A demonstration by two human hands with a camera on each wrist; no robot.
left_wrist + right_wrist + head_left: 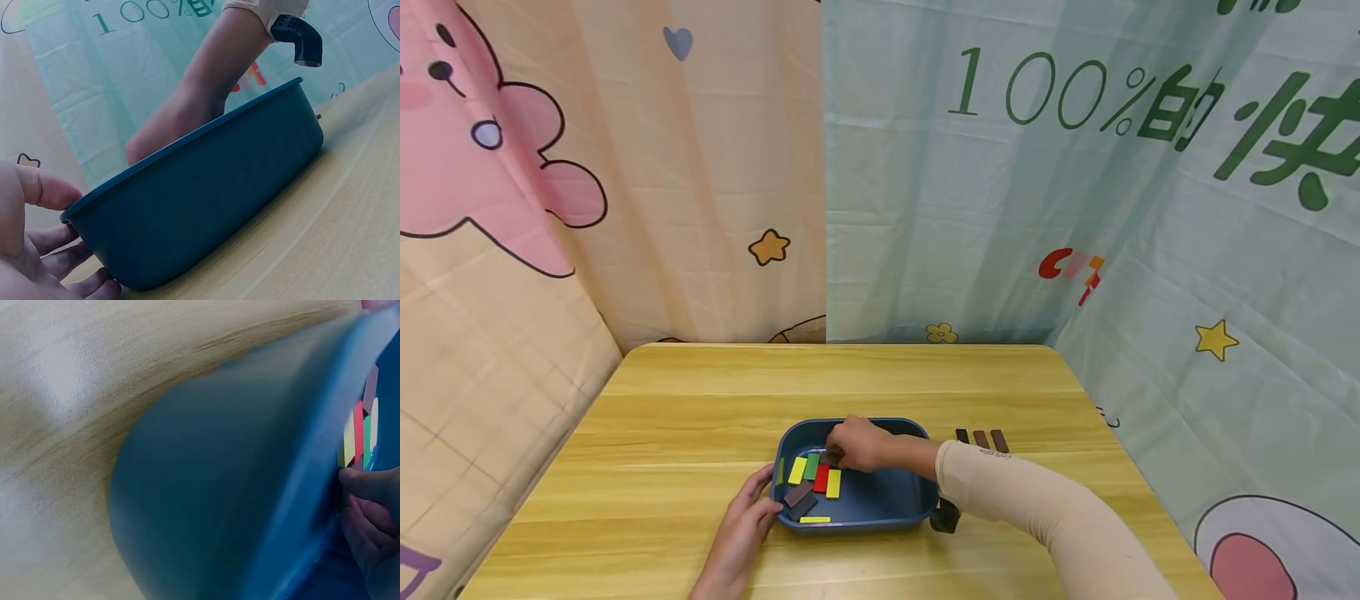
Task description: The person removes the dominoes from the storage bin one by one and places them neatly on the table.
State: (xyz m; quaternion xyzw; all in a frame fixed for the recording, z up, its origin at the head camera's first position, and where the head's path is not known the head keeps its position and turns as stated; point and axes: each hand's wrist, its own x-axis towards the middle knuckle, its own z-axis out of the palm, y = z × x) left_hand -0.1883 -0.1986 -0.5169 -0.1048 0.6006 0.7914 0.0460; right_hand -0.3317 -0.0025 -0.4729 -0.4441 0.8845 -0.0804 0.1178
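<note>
Gripping a tray (880, 510): left hand (745, 521); pinching a brown block (829, 459): right hand (861, 444); curtain (925, 200): "100%的快".

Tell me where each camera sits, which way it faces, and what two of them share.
Head: on the head, facing forward and down at the blue tub on the wood-grain table; left hand, right hand and right sleeve show.
Left wrist: low, facing the tub's outer wall; left hand, right hand and right forearm show.
Right wrist: facing down along the tub's outside; right hand shows at the right edge.
Shared: head and right wrist both show coloured rectangular blocks inside.
</note>
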